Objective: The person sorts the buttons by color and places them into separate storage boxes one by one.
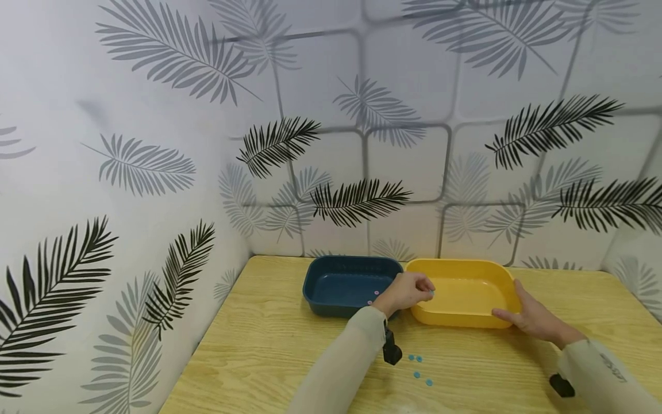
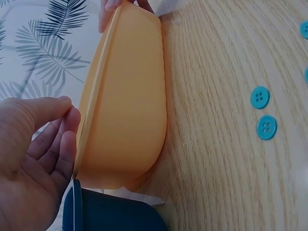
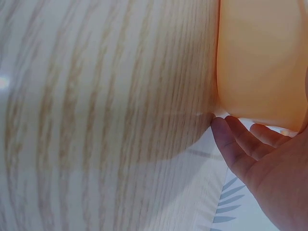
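Note:
My left hand [image 1: 405, 291] is over the near left side of a yellow plastic tub [image 1: 455, 319], beside the dark blue tub. Its thumb and forefinger pinch a small blue button [image 1: 431, 292], which the fingers hide in the left wrist view. At the yellow tub's right end, my right hand [image 1: 538, 317] holds the wall, with the thumb at the front and the fingers along the end. Several blue buttons [image 2: 260, 97] with holes lie on the table in front of the tubs. Small pink buttons [image 1: 376, 292] are inside the dark blue tub [image 1: 331, 307].
Both tubs stand side by side near the back of a wood-grain table [image 1: 248, 345]. Behind and to the left rise walls [image 1: 320, 86] with a leaf pattern. Black wrist cameras [image 1: 392, 348] are strapped to both forearms.

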Motion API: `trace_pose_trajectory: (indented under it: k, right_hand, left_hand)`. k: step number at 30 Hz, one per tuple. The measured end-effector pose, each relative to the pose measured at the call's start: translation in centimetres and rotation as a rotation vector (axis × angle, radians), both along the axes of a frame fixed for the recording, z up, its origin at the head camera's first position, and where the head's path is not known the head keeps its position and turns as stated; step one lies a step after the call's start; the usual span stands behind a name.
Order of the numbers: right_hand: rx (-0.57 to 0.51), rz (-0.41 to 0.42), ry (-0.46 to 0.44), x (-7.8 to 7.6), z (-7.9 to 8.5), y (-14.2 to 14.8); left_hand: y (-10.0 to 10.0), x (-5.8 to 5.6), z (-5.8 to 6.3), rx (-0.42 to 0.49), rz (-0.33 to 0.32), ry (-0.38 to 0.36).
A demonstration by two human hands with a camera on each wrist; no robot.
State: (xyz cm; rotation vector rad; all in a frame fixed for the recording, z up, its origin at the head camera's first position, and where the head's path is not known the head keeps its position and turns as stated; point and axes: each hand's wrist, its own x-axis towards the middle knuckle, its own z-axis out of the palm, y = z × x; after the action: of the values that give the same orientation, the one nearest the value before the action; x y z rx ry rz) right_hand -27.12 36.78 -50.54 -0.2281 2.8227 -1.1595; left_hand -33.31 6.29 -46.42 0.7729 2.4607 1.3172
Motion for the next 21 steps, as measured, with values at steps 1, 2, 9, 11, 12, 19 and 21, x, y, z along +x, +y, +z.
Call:
trace_pose_trajectory:
  k: [1, 2, 9, 11, 12, 19, 21]
  right_hand:
    - [0.002, 0.0, 0.001, 0.0, 0.1, 0.0]
    - [0.002, 0.002, 0.003, 0.0, 0.1, 0.0]
    - [0.004, 0.003, 0.008, 0.0, 0.1, 0.0]
    - [0.002, 0.001, 0.008, -0.1, 0.1, 0.0]
    - [0.0, 0.001, 0.007, -0.1, 0.1, 0.0]
    - [0.006, -0.005, 0.002, -0.1, -0.1, 0.1]
    - [0.009, -0.005, 0.003, -0.2, -0.1, 0.1]
  left_hand:
    - [0.0, 0.0, 0.0, -0.001, 0.004, 0.0]
    - [0.1, 0.0, 0.0, -0.002, 0.009, 0.001]
    - [0.3, -0.5, -0.2, -0.012, 0.03, 0.011]
    - [0.5, -0.7, -0.3, -0.021, 0.038, 0.02]
    - [0.5, -0.8, -0.3, -0.026, 0.041, 0.024]
    - [1.0, -1.0, -0.5, -0.052, 0.055, 0.054]
    - [1.1, -1.0, -0.6, -0.056, 0.055, 0.062]
